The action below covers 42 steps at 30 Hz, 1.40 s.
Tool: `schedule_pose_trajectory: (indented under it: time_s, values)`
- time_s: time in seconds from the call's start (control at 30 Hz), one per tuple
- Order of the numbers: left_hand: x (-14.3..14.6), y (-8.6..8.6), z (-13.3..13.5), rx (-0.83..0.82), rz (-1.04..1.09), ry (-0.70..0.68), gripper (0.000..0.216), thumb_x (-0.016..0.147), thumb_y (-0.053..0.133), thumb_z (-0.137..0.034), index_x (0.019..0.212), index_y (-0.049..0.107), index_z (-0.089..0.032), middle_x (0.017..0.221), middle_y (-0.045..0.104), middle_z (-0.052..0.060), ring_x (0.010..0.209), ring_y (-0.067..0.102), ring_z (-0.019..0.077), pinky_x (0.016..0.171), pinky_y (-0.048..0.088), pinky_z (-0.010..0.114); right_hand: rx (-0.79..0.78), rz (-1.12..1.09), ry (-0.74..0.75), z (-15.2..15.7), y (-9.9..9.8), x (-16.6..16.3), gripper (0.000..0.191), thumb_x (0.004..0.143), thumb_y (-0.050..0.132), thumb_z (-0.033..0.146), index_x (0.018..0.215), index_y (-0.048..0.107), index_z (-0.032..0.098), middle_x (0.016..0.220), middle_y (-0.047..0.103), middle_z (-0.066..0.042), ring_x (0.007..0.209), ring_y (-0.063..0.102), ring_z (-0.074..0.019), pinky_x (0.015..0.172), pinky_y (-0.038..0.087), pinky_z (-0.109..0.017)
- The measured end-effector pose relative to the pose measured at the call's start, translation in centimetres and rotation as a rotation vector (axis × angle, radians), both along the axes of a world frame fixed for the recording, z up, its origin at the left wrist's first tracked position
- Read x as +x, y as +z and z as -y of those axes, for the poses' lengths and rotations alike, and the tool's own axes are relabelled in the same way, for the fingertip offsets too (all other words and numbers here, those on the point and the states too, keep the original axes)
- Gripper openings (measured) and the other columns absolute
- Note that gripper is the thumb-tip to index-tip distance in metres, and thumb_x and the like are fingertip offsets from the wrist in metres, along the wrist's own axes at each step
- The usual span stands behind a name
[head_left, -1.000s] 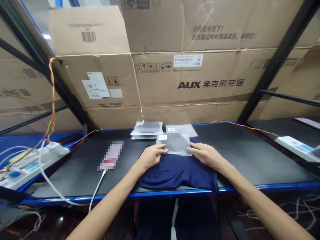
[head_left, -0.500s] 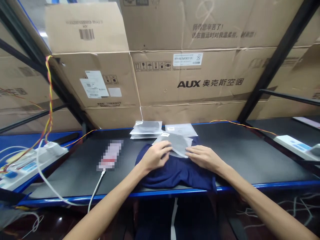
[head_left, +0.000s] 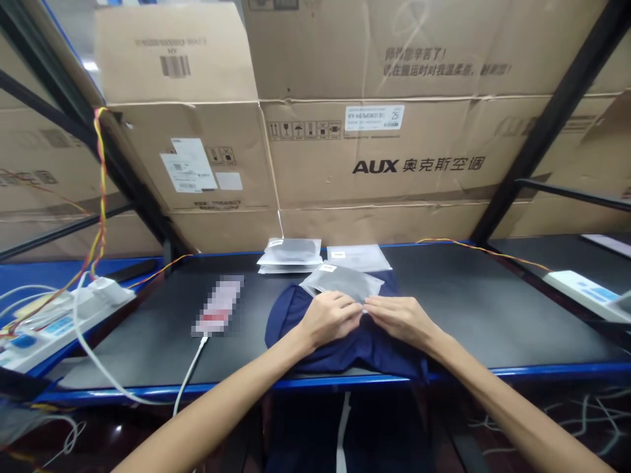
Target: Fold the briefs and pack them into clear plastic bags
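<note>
A dark blue garment (head_left: 345,338) lies bunched at the front edge of the black bench (head_left: 468,309). On top of it rests a clear plastic bag (head_left: 342,281) with a small white label. My left hand (head_left: 329,317) and my right hand (head_left: 399,318) meet at the bag's near edge, fingertips pinched together on it. Both hands rest on the garment.
Behind the garment lie a stack of filled bags (head_left: 290,252) and a flat empty bag (head_left: 359,257). A phone (head_left: 217,307) on a white cable lies to the left, with power strips (head_left: 59,314) at far left and another power strip (head_left: 586,293) at right. Cardboard boxes (head_left: 374,151) wall the back.
The hands slid from the bag's two sides to its near edge and came together. The bag turned and shifted slightly away, and the garment bunched up.
</note>
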State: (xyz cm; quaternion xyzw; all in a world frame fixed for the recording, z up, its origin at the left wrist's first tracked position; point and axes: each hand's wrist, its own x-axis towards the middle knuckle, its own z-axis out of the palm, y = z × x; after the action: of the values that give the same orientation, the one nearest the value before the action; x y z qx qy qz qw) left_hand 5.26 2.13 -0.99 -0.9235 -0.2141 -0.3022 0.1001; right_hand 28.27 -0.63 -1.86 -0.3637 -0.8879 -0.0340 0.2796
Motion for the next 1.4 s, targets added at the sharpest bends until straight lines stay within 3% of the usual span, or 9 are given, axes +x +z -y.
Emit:
schedule_pose_trajectory:
  time_s: [0.17, 0.33, 0.57, 0.73, 0.9, 1.03, 1.2, 1.3, 1.4]
  values:
    - [-1.2, 0.9, -0.5, 0.126, -0.089, -0.038, 0.017, 0.094, 0.049, -0.02, 0.086, 0.064, -0.018, 0.086, 0.069, 0.003, 0.08, 0.064, 0.0166, 0.069, 0.049, 0.029, 0.265, -0.056, 0.084, 0.3, -0.1, 0.3, 0.022, 0.093, 0.054, 0.016, 0.103, 0.073, 0.022, 0.106, 0.076, -0.005, 0.095, 0.073, -0.0187, 0.088, 0.059, -0.028]
    - [-4.5, 1.8, -1.7, 0.207, -0.163, 0.011, 0.012, 0.092, 0.051, -0.018, 0.09, 0.063, -0.019, 0.095, 0.067, 0.005, 0.102, 0.061, 0.0211, 0.083, 0.049, 0.032, 0.269, -0.09, 0.076, 1.0, 0.2, 1.2, 0.02, 0.091, 0.057, 0.016, 0.102, 0.072, 0.023, 0.105, 0.076, -0.004, 0.094, 0.073, -0.0184, 0.087, 0.06, -0.027]
    - [-8.5, 2.1, -2.3, 0.147, -0.217, 0.189, 0.011, 0.081, 0.054, -0.012, 0.08, 0.061, -0.019, 0.094, 0.064, 0.006, 0.095, 0.059, 0.0218, 0.075, 0.048, 0.033, 0.237, -0.082, 0.052, 1.8, 0.3, 2.6, 0.022, 0.091, 0.057, 0.014, 0.103, 0.072, 0.025, 0.104, 0.076, -0.002, 0.091, 0.074, -0.0179, 0.082, 0.061, -0.025]
    - [-7.4, 2.3, -1.3, 0.01, -0.157, 0.276, 0.02, 0.071, 0.056, -0.01, 0.087, 0.063, -0.018, 0.107, 0.06, 0.011, 0.104, 0.056, 0.0263, 0.084, 0.05, 0.037, 0.228, -0.135, 0.028, 2.0, 0.1, 2.8, 0.024, 0.091, 0.057, 0.015, 0.105, 0.073, 0.026, 0.1, 0.077, -0.001, 0.087, 0.075, -0.0181, 0.081, 0.061, -0.023]
    - [-4.5, 1.9, -1.4, -0.043, -0.177, 0.179, 0.058, 0.077, 0.061, -0.019, 0.134, 0.051, -0.019, 0.145, 0.043, 0.014, 0.135, 0.04, 0.0317, 0.108, 0.041, 0.045, 0.2, -0.157, 0.023, 2.2, 0.1, 2.4, 0.023, 0.093, 0.056, 0.017, 0.106, 0.073, 0.026, 0.101, 0.077, 0.0, 0.088, 0.074, -0.0178, 0.081, 0.061, -0.025]
    - [-3.3, 1.2, -2.0, 0.014, -0.216, 0.106, 0.054, 0.086, 0.054, -0.014, 0.138, 0.05, -0.026, 0.134, 0.058, 0.008, 0.124, 0.053, 0.0251, 0.101, 0.047, 0.039, 0.222, -0.164, 0.009, 2.5, 0.3, 2.2, 0.023, 0.093, 0.056, 0.015, 0.106, 0.073, 0.025, 0.101, 0.077, -0.002, 0.089, 0.074, -0.0179, 0.081, 0.061, -0.025]
    - [-4.7, 2.3, -2.3, 0.197, 0.006, 0.101, 0.043, 0.088, 0.053, -0.018, 0.13, 0.06, -0.027, 0.127, 0.066, 0.005, 0.121, 0.058, 0.0235, 0.099, 0.049, 0.039, 0.255, -0.192, -0.125, 2.3, 0.3, 2.3, 0.031, 0.091, 0.062, 0.022, 0.121, 0.066, 0.025, 0.109, 0.075, -0.003, 0.092, 0.074, -0.0188, 0.084, 0.06, -0.027]
    - [-6.6, 3.4, -3.7, 0.206, 0.089, 0.202, 0.044, 0.087, 0.054, -0.019, 0.129, 0.061, -0.029, 0.131, 0.064, 0.004, 0.125, 0.056, 0.0236, 0.102, 0.047, 0.04, 0.193, -0.16, -0.161, 1.6, 0.1, 2.0, 0.029, 0.093, 0.06, 0.026, 0.121, 0.066, 0.024, 0.112, 0.074, -0.004, 0.096, 0.073, -0.0189, 0.088, 0.059, -0.029]
    - [-8.6, 4.0, -6.5, 0.102, 0.14, 0.449, 0.046, 0.086, 0.054, -0.015, 0.129, 0.062, -0.03, 0.134, 0.062, 0.002, 0.128, 0.053, 0.024, 0.108, 0.043, 0.042, 0.065, -0.055, -0.131, 0.8, -0.2, 1.3, 0.024, 0.095, 0.055, 0.029, 0.113, 0.07, 0.024, 0.113, 0.074, -0.004, 0.107, 0.068, -0.0218, 0.095, 0.056, -0.035]
